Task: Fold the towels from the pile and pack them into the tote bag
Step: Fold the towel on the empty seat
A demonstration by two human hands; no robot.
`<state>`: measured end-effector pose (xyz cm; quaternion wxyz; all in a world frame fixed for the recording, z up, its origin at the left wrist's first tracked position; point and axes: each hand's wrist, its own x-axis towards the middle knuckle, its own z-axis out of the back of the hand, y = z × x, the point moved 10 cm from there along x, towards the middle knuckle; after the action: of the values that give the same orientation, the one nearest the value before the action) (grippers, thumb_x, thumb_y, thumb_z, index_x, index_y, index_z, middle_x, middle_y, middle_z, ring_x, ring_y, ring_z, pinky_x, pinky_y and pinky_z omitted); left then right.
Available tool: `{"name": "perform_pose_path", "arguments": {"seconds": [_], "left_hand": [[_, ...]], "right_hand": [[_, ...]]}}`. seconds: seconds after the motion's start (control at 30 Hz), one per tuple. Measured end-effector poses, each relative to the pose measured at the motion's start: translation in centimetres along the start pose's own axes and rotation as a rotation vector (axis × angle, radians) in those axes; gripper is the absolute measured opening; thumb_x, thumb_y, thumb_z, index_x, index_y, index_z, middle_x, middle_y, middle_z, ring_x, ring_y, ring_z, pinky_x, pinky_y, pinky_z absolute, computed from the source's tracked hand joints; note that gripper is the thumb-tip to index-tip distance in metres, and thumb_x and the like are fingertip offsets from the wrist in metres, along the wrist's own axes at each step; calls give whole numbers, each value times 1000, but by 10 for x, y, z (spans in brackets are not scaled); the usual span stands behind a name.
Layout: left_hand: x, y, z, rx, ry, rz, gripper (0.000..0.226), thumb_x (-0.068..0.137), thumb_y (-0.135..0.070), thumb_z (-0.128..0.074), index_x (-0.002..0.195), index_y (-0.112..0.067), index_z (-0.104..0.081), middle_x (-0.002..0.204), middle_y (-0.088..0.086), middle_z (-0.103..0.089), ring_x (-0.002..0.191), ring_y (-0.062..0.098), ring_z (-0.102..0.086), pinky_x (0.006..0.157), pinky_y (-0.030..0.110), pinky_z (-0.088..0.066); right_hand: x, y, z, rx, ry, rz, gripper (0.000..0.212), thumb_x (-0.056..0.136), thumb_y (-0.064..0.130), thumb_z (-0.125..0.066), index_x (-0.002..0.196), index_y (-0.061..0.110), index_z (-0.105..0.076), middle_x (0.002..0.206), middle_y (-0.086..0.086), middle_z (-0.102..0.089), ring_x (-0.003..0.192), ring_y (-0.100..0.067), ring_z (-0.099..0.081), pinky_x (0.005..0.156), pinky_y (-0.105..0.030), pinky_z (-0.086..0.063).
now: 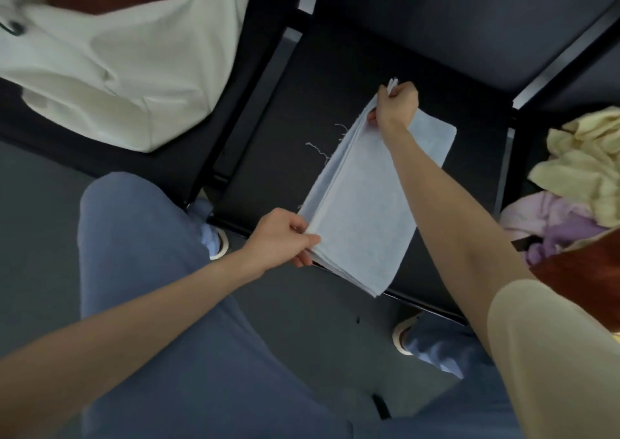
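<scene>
head view: pale blue towel (362, 217) folded in layers on middle black chair seat (268, 156). left hand (281, 237) pinches near corner, fingers clamped on stacked edges. right hand (396, 108) grips far corner, fingers curled round cloth. likely holding both ends to keep layers aligned. white tote bag (110, 69) on seat to left. unfolded towel pile (583, 176) at right, well apart.
</scene>
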<state>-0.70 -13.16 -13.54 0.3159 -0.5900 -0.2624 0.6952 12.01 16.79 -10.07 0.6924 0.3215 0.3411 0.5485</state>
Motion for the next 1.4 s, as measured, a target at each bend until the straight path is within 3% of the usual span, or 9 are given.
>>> {"name": "perform_pose_path", "arguments": {"seconds": [0.2, 0.3, 0.47, 0.63, 0.83, 1.0, 1.17, 1.3, 1.4], "left_hand": [[-3, -5, 15, 649, -131, -130, 29, 79, -25, -61, 60, -7, -48, 61, 9, -57, 57, 24, -56, 52, 32, -44], [-12, -9, 25, 667, -246, -120, 30, 74, -42, -65, 69, -13, -60, 66, -2, -63, 64, 17, -61, 59, 33, -53], [-17, -25, 41, 626, -433, -189, 39, 77, -53, -68, 92, -18, -61, 90, -5, -60, 77, 14, -57, 59, 28, -42], [-11, -24, 31, 650, -419, -160, 52, 77, -57, -69, 99, -12, -56, 94, 1, -58, 78, 17, -54, 55, 30, -35], [-7, -22, 13, 796, -306, -92, 41, 87, -45, -63, 83, -6, -53, 107, 14, -51, 100, 32, -52, 77, 38, -47], [-18, -14, 7, 379, -172, -14, 32, 87, -30, -67, 71, -12, -47, 77, 7, -58, 73, 23, -60, 58, 28, -41], [-53, -8, -7, 91, -10, 96, 16, 91, -16, -66, 91, -1, -59, 63, 11, -71, 51, 19, -67, 42, 22, -47], [-64, -23, 0, -163, -22, 40, 21, 90, -11, -65, 110, -17, -59, 78, 17, -74, 61, 24, -71, 46, 24, -51], [-60, -40, -8, -387, 75, 57, 18, 91, -13, -61, 104, -3, -68, 91, 20, -74, 77, 25, -74, 58, 26, -58]], "right_hand": [[-34, -2, 0, 48, 107, -1, 20, 94, 34, -57, 91, 14, -52, 70, -4, -68, 63, -13, -67, 67, -25, -55], [-75, -11, 32, 31, 106, 85, 9, 96, 21, -54, 96, 12, -53, 88, -4, -65, 72, -13, -65, 69, -24, -54], [-166, -67, 112, -97, 19, 44, 15, 92, 10, -56, 106, 7, -55, 79, 11, -53, 72, -5, -54, 60, -8, -42], [-221, -131, 131, -393, 229, -197, 28, 92, 34, -58, 98, 7, -54, 84, -2, -58, 82, -22, -60, 65, -32, -45], [-252, -134, 109, -522, 349, -205, 32, 91, 38, -58, 84, 8, -52, 99, -5, -42, 73, -19, -50, 49, -27, -32], [-259, -131, 127, 75, 341, -413, 11, 88, 13, -60, 86, 5, -52, 89, -9, -58, 74, -17, -59, 58, -31, -57], [-287, -122, 150, 332, 390, -480, 29, 91, 8, -60, 114, 8, -42, 98, -13, -63, 56, -21, -68, 58, -33, -58], [-288, -116, 161, 448, 383, -455, 17, 92, 8, -58, 109, 11, -59, 93, -13, -67, 60, -18, -67, 67, -32, -57], [-277, -109, 154, 731, 382, -532, 16, 90, 9, -59, 104, 4, -66, 97, -15, -72, 82, -22, -72, 70, -27, -54]]}}
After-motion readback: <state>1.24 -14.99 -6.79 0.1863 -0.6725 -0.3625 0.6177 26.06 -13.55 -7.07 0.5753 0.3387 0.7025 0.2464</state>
